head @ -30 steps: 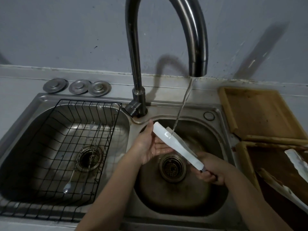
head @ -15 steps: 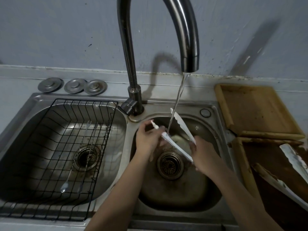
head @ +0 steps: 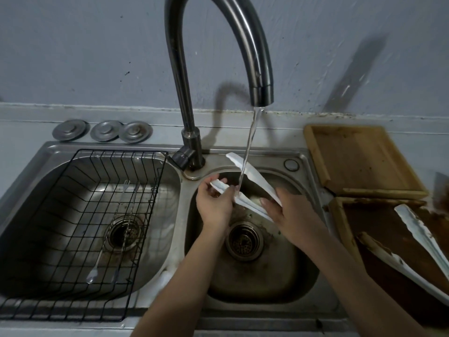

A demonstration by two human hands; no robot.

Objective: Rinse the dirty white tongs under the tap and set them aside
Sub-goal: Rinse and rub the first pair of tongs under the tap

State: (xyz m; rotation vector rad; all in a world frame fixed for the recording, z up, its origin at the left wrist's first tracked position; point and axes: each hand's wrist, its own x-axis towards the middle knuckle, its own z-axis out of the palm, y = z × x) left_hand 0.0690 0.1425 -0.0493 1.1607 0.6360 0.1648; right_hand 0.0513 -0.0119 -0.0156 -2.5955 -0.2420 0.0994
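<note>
Head view, looking down at a double sink. White tongs held over the right basin, arms spread in a V opening toward the tap. Water stream falls onto the upper arm approx. at mid-length. Right hand grips the hinge end, fingers curled round it; exact thumb position is hidden behind the plastic. Left hand sits at the tip of the lower arm, fingers and thumb pinching it; the upper arm's tip stands free, above and behind that hand. Hands lie close, w/ the tongs spanning betw. them, above the drain strainer. Left basin holds a black wire rack w/ long spoons in it. Right of sink: wooden boards, and a second, soiled pair of white tongs on the nearer one.
</note>
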